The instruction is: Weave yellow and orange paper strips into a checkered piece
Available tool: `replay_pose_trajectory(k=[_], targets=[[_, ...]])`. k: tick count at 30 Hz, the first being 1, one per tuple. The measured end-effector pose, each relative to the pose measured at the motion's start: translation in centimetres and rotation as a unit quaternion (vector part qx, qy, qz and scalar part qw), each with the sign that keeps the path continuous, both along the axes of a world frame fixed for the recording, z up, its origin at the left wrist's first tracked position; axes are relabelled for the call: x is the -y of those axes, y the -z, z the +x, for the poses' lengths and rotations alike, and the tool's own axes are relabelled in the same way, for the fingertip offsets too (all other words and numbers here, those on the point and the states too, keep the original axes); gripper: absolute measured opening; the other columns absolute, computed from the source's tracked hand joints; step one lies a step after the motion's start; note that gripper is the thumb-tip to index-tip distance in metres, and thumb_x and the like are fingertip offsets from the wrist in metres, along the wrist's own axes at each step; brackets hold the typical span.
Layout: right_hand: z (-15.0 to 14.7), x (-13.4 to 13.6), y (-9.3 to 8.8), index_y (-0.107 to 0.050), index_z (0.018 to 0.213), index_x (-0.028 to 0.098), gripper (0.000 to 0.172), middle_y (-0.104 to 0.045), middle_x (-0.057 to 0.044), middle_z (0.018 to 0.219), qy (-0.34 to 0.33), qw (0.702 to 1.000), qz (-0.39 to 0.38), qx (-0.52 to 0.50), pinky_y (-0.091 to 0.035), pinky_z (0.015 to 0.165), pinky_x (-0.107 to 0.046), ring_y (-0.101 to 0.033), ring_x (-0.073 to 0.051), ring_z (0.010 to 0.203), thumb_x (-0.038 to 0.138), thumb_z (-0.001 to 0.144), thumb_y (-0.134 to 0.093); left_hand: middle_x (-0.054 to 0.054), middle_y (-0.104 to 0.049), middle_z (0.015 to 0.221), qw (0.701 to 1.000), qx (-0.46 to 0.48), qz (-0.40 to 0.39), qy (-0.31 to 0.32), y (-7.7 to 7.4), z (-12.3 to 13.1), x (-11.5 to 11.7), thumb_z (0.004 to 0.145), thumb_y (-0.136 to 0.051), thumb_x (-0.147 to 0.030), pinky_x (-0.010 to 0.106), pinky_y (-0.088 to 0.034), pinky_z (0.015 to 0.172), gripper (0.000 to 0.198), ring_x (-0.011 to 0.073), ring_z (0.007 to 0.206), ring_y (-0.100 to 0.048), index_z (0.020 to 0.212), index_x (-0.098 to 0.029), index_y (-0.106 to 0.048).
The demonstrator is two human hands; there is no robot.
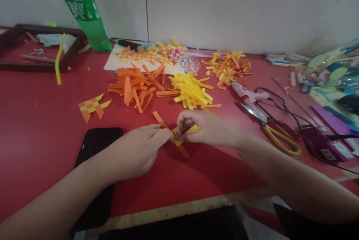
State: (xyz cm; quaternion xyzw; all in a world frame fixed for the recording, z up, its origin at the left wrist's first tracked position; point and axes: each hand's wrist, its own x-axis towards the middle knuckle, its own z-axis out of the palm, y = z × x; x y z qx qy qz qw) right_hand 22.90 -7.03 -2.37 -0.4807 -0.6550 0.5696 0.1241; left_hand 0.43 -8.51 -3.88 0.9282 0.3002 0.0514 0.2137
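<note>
Both hands meet over crossed paper strips near the front of the red table. My left hand (146,146) pinches the strips where they cross, its fingertips closed. My right hand (207,128) has its fingers curled and pinched on a yellow paper strip (193,129). An orange paper strip (183,151) runs slantwise beneath, its ends sticking out above and below the fingers. The crossing itself is partly hidden by the fingertips. Beyond the hands lie a pile of orange strips (131,85) and a pile of yellow strips (192,90). A woven paper fish (92,107) rests at the left.
A black phone (98,142) lies under my left forearm. Yellow-handled scissors (269,128), a pink glue gun (246,93) and its black cord are at the right. A green bottle (86,15) stands behind, beside a dark wooden frame (33,66). Paper scraps (230,66) lie near the wall.
</note>
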Motion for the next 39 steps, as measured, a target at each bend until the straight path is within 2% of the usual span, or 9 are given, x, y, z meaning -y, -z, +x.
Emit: replay_pose_trajectory(k=[3,6,11,15,20,24,28,39], targets=[[-0.1,0.0,-0.1,-0.051,0.08,0.019,0.016,-0.07,0.0,0.084,-0.009,0.999,0.038,0.03,-0.051,0.072,-0.024,-0.068,-0.014,0.08,0.01,0.073,-0.062,0.008,-0.066,0.095,1.0,0.017,0.0,0.022,0.1,-0.1,-0.1,0.079,-0.036,0.001,0.036,-0.054,0.078,0.037,0.0224,0.086,-0.063,0.1,-0.017,-0.062],[-0.3,0.2,-0.2,-0.054,0.08,0.019,0.017,-0.068,0.002,0.082,-0.017,0.993,0.096,0.071,-0.048,0.068,-0.021,-0.066,-0.012,0.076,0.007,0.071,-0.06,0.008,-0.068,0.098,0.996,0.064,0.028,0.061,0.3,-0.2,-0.3,0.081,-0.037,0.0,0.034,-0.053,0.084,0.036,0.0213,0.091,-0.064,0.091,-0.018,-0.066],[-0.6,0.8,-0.3,-0.058,0.082,0.019,0.018,-0.068,0.002,0.083,-0.03,0.983,0.145,0.112,-0.046,0.069,-0.021,-0.064,-0.011,0.078,0.005,0.072,-0.057,0.01,-0.069,0.108,0.991,0.089,0.06,0.081,0.6,-0.4,-0.4,0.079,-0.04,0.0,0.034,-0.054,0.089,0.041,0.0217,0.098,-0.065,0.102,-0.016,-0.069],[-0.4,1.1,-0.1,-0.06,0.085,0.02,0.014,-0.069,0.002,0.087,-0.022,0.975,0.177,0.131,-0.046,0.072,-0.023,-0.063,-0.013,0.081,0.011,0.074,-0.061,0.01,-0.069,0.112,0.989,0.087,0.078,0.091,0.8,-0.3,-0.4,0.079,-0.041,0.001,0.035,-0.055,0.089,0.044,0.0225,0.099,-0.066,0.107,-0.017,-0.071],[-0.2,1.4,-0.1,-0.061,0.089,0.021,0.019,-0.068,-0.001,0.091,0.01,0.975,0.172,0.141,-0.046,0.072,-0.026,-0.062,-0.015,0.083,0.028,0.074,-0.071,0.012,-0.069,0.11,0.988,0.074,0.099,0.093,0.8,-0.3,-0.3,0.081,-0.042,-0.001,0.038,-0.057,0.086,0.042,0.0248,0.099,-0.066,0.105,-0.016,-0.072],[-0.5,1.6,-0.2,-0.062,0.086,0.02,0.014,-0.07,-0.001,0.09,0.013,0.976,0.158,0.15,-0.045,0.073,-0.027,-0.063,-0.016,0.083,0.019,0.075,-0.069,0.012,-0.069,0.111,0.988,0.075,0.101,0.094,0.8,-0.3,-0.3,0.079,-0.043,0.0,0.039,-0.057,0.086,0.041,0.0254,0.099,-0.066,0.102,-0.016,-0.072],[-0.7,1.6,0.0,-0.062,0.082,0.02,0.011,-0.07,0.001,0.084,0.015,0.983,0.141,0.115,-0.045,0.073,-0.024,-0.065,-0.013,0.08,0.01,0.076,-0.061,0.012,-0.069,0.109,0.988,0.081,0.095,0.093,0.5,-0.2,-0.3,0.08,-0.042,0.0,0.039,-0.058,0.086,0.04,0.0256,0.099,-0.067,0.102,-0.015,-0.072],[-0.5,1.1,0.4,-0.058,0.077,0.019,0.013,-0.067,0.001,0.08,0.029,0.98,0.144,0.132,-0.045,0.068,-0.022,-0.061,-0.013,0.074,0.009,0.07,-0.061,0.012,-0.071,0.107,0.986,0.097,0.107,0.08,0.4,0.0,-0.2,0.083,-0.04,-0.001,0.036,-0.056,0.087,0.035,0.0233,0.095,-0.066,0.099,-0.014,-0.069]])
